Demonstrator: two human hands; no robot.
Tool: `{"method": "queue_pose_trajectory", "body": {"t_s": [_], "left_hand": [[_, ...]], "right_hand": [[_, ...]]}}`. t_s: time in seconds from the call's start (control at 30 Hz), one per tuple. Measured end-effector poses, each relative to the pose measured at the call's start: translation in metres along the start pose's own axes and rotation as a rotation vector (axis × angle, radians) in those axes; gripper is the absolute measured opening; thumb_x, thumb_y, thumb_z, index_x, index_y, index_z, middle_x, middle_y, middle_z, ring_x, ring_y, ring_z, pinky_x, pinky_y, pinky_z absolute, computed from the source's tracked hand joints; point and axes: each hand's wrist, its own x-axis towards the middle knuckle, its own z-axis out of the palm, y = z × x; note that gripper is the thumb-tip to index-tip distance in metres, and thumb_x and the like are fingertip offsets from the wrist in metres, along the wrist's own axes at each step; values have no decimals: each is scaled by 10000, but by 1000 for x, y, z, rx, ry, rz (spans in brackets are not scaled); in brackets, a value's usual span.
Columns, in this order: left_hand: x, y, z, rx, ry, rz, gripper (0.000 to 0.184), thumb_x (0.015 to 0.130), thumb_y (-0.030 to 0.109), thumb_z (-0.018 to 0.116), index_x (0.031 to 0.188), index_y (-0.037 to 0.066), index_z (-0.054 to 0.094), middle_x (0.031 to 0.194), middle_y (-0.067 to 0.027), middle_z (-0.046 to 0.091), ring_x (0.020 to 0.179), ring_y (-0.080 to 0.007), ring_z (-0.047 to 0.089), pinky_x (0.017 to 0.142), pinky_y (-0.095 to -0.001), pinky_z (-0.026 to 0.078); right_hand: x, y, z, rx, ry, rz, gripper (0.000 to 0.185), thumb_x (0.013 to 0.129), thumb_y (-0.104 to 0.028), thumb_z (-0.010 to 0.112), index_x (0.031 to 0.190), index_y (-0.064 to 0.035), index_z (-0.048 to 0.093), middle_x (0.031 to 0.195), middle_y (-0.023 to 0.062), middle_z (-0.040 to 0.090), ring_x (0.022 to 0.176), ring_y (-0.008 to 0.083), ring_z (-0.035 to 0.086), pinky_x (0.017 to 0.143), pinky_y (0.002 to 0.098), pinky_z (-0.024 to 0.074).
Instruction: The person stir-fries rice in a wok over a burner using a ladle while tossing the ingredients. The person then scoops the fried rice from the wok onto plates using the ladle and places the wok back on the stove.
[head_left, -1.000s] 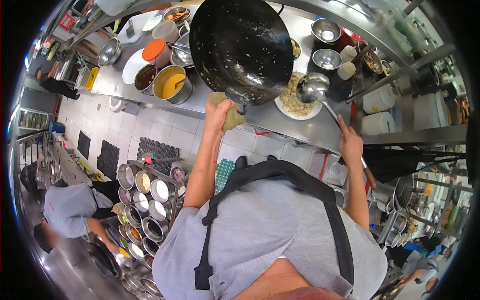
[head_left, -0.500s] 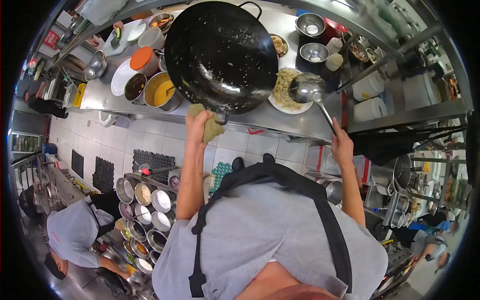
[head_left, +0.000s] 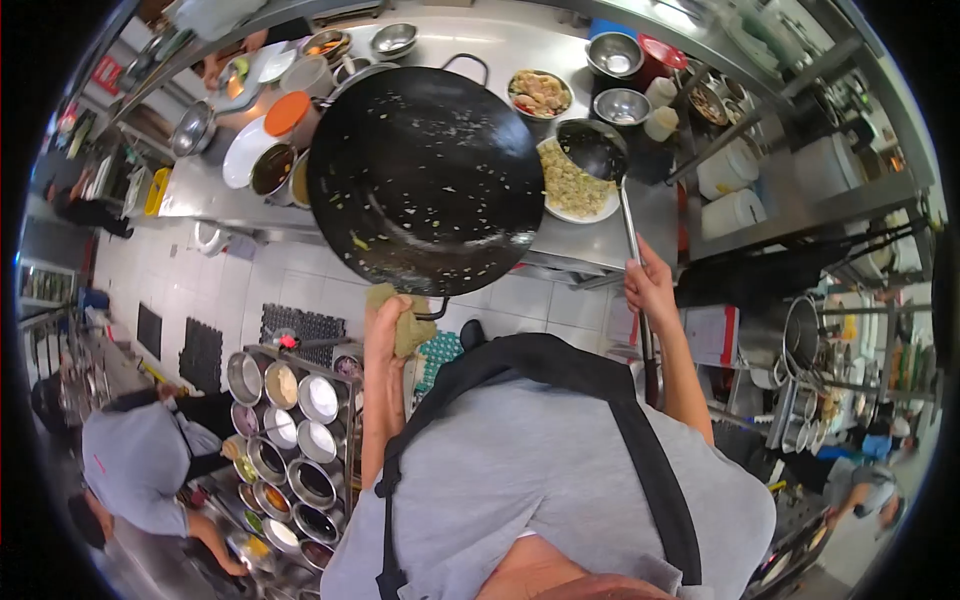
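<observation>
A large black wok with scattered grains stuck inside is held up by my left hand, which is closed round its near handle through a folded green-brown cloth. My right hand is wrapped round the long handle of a metal ladle. The ladle's bowl is over the upper right part of a white plate of fried rice. Just behind the plate, a metal bowl holds pale food pieces. The wok hides part of the pot at its left.
Along the steel counter are an orange-lidded container, a pot of dark sauce, metal bowls and squeeze bottles. A co-worker bends beside the rack of ingredient pots at lower left. Steel shelving stands at right.
The wok has moved left and nearer to my body, uncovering the bowl of pale food. The ladle has turned over and shifted slightly left, with my right hand lower and closer in.
</observation>
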Motion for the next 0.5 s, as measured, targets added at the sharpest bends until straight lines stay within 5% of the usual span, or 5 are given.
{"method": "queue_pose_trajectory", "body": {"t_s": [0.03, 0.1, 0.17, 0.27, 0.5], "left_hand": [[-3, -6, 3, -18, 7, -4, 368, 801, 140, 611, 1125, -29, 573, 912, -165, 669, 742, -255, 686, 572, -376, 593], [-8, -15, 15, -19, 26, 58, 340, 813, 138, 600, 1108, -30, 571, 883, -169, 670, 672, -254, 676, 520, -378, 586], [-22, -11, 33, -19, 39, 50, 333, 817, 138, 598, 1104, -29, 574, 886, -173, 670, 666, -254, 673, 515, -374, 582], [-28, -18, 52, -47, 45, 50, 324, 821, 136, 597, 1096, -33, 577, 891, -180, 672, 657, -256, 670, 516, -370, 580], [-62, -42, 56, -136, 131, 52, 338, 801, 119, 608, 1098, -39, 575, 906, -168, 665, 738, -264, 692, 567, -377, 596]], "right_hand": [[0, -3, 2, -142, -32, -64, 563, 991, -128, 579, 1520, -167, 393, 654, 18, 492, 460, 116, 466, 417, 278, 379], [7, -5, 18, -629, 36, -550, 601, 957, -90, 584, 1520, -191, 400, 734, 88, 581, 566, 234, 574, 523, 356, 465], [11, -1, 28, -984, 70, -702, 685, 896, -56, 597, 1521, -247, 393, 874, 207, 651, 818, 410, 656, 745, 475, 526], [20, 1, 27, -1404, -146, -440, 692, 891, -68, 599, 1523, -253, 385, 903, 229, 646, 808, 419, 652, 740, 509, 517], [43, 6, -33, -899, -77, -547, 637, 887, -80, 596, 1492, -200, 440, 975, 284, 665, 891, 458, 649, 789, 518, 511]]}}
